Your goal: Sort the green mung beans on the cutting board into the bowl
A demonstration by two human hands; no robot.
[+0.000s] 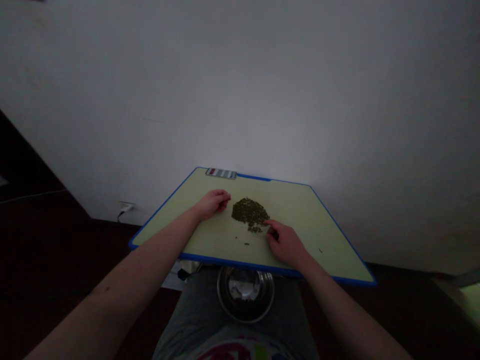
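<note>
A small pile of green-brown grains (pixel 249 213) lies in the middle of a pale green table with a blue rim (pixel 307 235). My left hand (pixel 212 202) rests on the table just left of the pile, fingers curled loosely toward it. At the pile's near right edge my right hand (pixel 285 242) lies with fingers bent, the fingertips touching loose grains. Whether either hand holds grains is hidden. A few stray grains (pixel 245 243) lie between the hands.
A steel bowl (pixel 245 295) sits on my lap below the table's near edge. A striped flat object (pixel 221 173) lies at the table's far edge. A white wall stands behind. A plug and cable (pixel 125 207) lie on the dark floor at left.
</note>
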